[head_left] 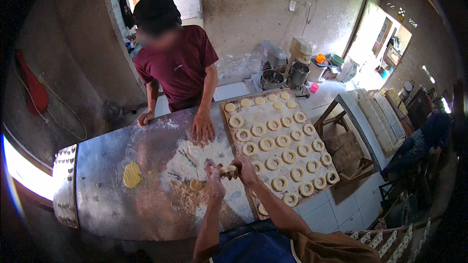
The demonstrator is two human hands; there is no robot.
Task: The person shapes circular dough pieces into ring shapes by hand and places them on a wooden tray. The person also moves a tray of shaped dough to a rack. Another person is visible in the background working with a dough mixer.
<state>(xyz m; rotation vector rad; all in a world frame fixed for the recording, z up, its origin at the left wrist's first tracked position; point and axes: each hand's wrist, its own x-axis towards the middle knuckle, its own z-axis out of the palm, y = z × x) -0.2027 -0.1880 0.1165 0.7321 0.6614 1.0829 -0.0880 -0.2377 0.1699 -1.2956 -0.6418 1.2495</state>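
Observation:
Between my two hands, above the floured metal table (107,141), is a pale ring of dough (227,169). My left hand (214,175) grips its left side, and the fingers of my right hand (244,169) close on its right side. Just below and left of my left hand, another small round piece of dough (196,185) lies among crumbly flour. To the right of my right hand, a floured board (261,113) carries rows of dough rings (282,140), with several flat dough discs (259,101) along its far edge.
A co-worker in a maroon shirt (178,63) stands across the table, one hand (202,127) on the flour. A flattened yellow dough piece (131,174) lies left. Beyond the board are mixers (298,65), a side table (353,109) and a pink cup (314,87) on the floor.

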